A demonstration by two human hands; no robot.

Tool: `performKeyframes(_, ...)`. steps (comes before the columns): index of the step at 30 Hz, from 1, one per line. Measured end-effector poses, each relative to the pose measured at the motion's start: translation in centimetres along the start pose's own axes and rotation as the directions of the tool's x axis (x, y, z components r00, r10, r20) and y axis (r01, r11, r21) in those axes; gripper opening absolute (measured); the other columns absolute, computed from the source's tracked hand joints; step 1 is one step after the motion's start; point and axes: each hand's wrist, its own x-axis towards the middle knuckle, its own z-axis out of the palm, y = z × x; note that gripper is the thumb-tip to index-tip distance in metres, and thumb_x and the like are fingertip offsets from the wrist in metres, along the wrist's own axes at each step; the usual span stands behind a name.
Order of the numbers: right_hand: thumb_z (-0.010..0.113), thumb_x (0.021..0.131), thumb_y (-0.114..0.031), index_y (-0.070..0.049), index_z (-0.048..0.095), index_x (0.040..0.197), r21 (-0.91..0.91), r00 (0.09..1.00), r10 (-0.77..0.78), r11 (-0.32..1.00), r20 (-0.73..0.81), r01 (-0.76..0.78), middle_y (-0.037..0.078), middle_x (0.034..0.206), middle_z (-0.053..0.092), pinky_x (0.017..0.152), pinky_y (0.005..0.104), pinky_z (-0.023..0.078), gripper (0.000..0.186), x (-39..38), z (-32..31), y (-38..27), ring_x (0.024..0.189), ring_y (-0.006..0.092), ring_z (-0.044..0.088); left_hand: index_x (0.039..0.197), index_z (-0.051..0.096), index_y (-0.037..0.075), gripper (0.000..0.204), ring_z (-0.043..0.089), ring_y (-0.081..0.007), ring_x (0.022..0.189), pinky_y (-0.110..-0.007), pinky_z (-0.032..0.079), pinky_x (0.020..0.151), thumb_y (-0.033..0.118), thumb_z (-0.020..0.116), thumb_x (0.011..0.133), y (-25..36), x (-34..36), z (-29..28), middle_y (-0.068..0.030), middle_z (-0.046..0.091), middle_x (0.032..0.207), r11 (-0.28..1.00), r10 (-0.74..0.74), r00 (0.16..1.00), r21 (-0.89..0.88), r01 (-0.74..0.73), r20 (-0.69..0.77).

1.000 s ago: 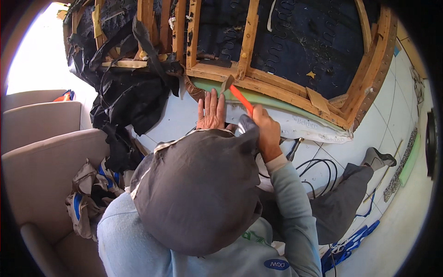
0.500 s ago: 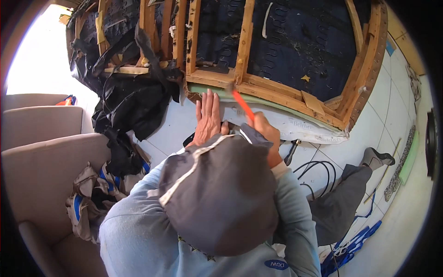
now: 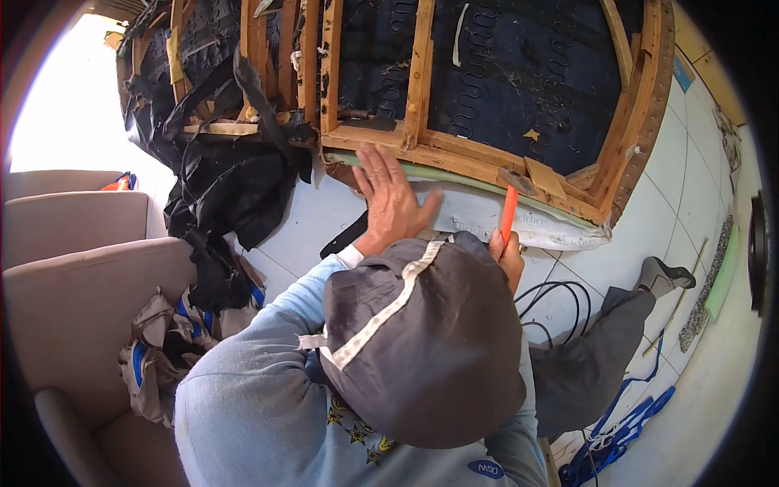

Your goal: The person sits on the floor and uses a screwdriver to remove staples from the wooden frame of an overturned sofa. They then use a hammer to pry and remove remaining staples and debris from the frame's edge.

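Observation:
My left hand (image 3: pixel 391 201) is open, its fingers spread against the near edge of an upturned wooden frame (image 3: pixel 471 162), where a green foam strip (image 3: pixel 454 180) and white printed fabric (image 3: pixel 487 215) run along. The thumb is slightly blurred over the fabric. To its right, my right hand (image 3: pixel 509 256) grips the orange handle of a hammer (image 3: pixel 510 217). The metal head of the hammer is up at the frame's near rail; whether it touches the wood I cannot tell. A dark grey cap (image 3: pixel 422 349) hides part of my right arm.
Black cloth (image 3: pixel 231 183) hangs from the frame's left part. Beige sofa seats (image 3: pixel 89 300) stand at the left, with beige-and-blue fabric (image 3: pixel 154 357) beside them. Black cable (image 3: pixel 568 288) loops on the white tiles at the right, near blue straps (image 3: pixel 608 446) and a green foam roll (image 3: pixel 720 272).
My right hand has moved right along the rail with the hammer, whose handle now stands more upright. My left hand has shifted slightly right, and its fingers have spread. The cap has moved right.

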Motion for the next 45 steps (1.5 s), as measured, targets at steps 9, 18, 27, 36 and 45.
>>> performKeyframes(9, 0.057, 0.115, -0.034, -0.002, 0.061, 0.103, 0.02, 0.999, 0.011, 1.0, 0.052, -0.012, 0.024, 0.076, 0.065, 0.062, 0.0506, 0.049, 0.035, -0.3, 0.4, 1.9, 0.069, 0.0461, 0.066, 0.163, 0.005, -0.023, 0.139, -0.009, -0.066, 0.16, -0.073, -0.004, 0.128, 0.065, 0.08, 0.085, 4.7, -1.2, 1.9, -0.0519, -0.003, 0.169, 0.981, 0.192, 0.978, -0.043, -0.189, 0.084)
performKeyframes(18, 0.059, 0.114, -0.031, -0.003, 0.063, 0.102, 0.116, 0.993, 0.083, 0.991, -0.086, -0.073, 0.016, 0.074, 0.068, 0.06, 0.0433, 0.052, 0.032, 0.5, -1.0, 3.7, 0.063, 0.0316, 0.068, 0.164, 0.016, -0.019, 0.128, 0.0, -0.0605, 0.164, -0.07, -0.003, 0.129, 0.067, 0.074, 0.09, 6.5, -1.1, 3.3, -0.0449, 0.006, 0.173, 0.921, 0.387, 0.919, 0.022, -0.389, 0.074)
performKeyframes(27, 0.056, 0.115, -0.026, 0.001, 0.063, 0.103, 0.263, 0.958, 0.206, 0.953, -0.198, -0.151, 0.009, 0.075, 0.064, 0.06, 0.0359, 0.048, 0.031, 0.7, -4.3, 3.6, 0.063, 0.0186, 0.059, 0.169, 0.024, -0.008, 0.111, 0.01, -0.0537, 0.166, -0.067, 0.002, 0.131, 0.062, 0.069, 0.095, 9.4, -1.0, 5.4, -0.036, 0.012, 0.177, 0.821, 0.564, 0.806, -0.014, -0.571, 0.183)
performKeyframes(36, 0.048, 0.119, -0.033, -0.003, 0.057, 0.103, 0.505, 0.906, 0.331, 0.848, -0.265, -0.163, -0.003, 0.069, 0.048, 0.046, 0.0244, 0.033, 0.035, 0.6, -7.5, 3.3, 0.051, 0.0043, 0.04, 0.168, 0.025, -0.008, 0.12, 0.014, -0.0537, 0.165, -0.07, 0.01, 0.129, 0.062, 0.078, 0.086, 13.7, -0.1, 6.4, -0.0319, 0.017, 0.177, 0.706, 0.682, 0.686, 0.019, -0.708, 0.255)
performKeyframes(45, 0.047, 0.119, -0.035, -0.004, 0.055, 0.103, 0.503, 0.894, 0.33, 0.852, -0.302, -0.144, -0.003, 0.065, 0.045, 0.041, 0.0248, 0.034, 0.036, 0.8, -8.2, 4.2, 0.046, 0.0045, 0.039, 0.17, 0.029, -0.001, 0.122, 0.014, -0.0461, 0.167, -0.067, 0.001, 0.13, 0.07, 0.076, 0.083, 16.0, -0.4, 8.2, -0.0267, 0.02, 0.179, 0.632, 0.735, 0.649, 0.151, -0.76, 0.195)
